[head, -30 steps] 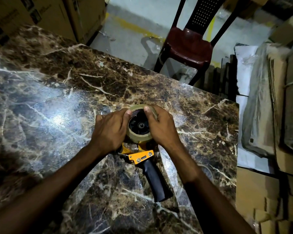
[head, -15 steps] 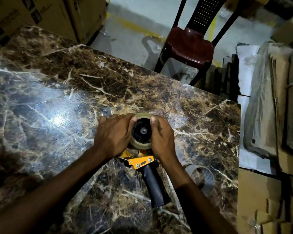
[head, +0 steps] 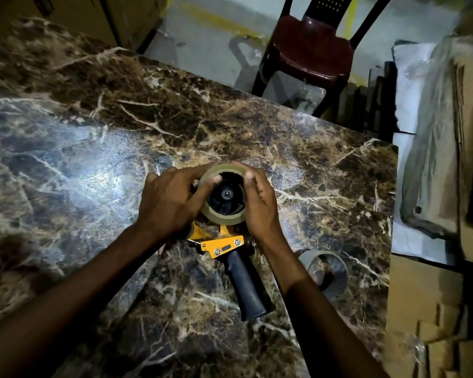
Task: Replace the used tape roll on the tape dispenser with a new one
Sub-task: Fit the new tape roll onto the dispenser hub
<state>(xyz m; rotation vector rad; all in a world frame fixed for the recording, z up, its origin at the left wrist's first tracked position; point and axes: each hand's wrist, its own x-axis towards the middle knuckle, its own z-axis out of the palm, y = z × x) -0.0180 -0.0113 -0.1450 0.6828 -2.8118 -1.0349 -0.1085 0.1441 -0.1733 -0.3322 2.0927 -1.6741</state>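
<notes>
Brown marble-patterned table (head: 93, 159) fills most of the view, glossy, with a bright glare patch on its left half. Nearest the camera, two bare forearms reach in from the bottom edge. Between them lies the tape dispenser (head: 224, 245) on its side, its dark handle (head: 247, 289) pointing toward the viewer and its yellow metal frame just above that. To the right of the handle, beside the right forearm, a grey empty tape core (head: 327, 268) rests on the table, apart from the dispenser.

Just beyond the yellow frame, the new tape roll (head: 223, 214) sits on the dispenser's black hub (head: 225, 193). The left hand (head: 170, 200) wraps the roll's left side, its grip closed around the rim with the thumb tip pressed at the inner edge. The right hand (head: 258, 203) cups the right side, its grip likewise pinching the roll's rim with the fingers curled over the top.

Farther off, past the table's far edge, a dark red plastic chair (head: 311, 50) stands on a pale concrete floor marked with yellow lines. Cardboard boxes (head: 470, 186) are stacked along the right side, and more stand at the upper left.
</notes>
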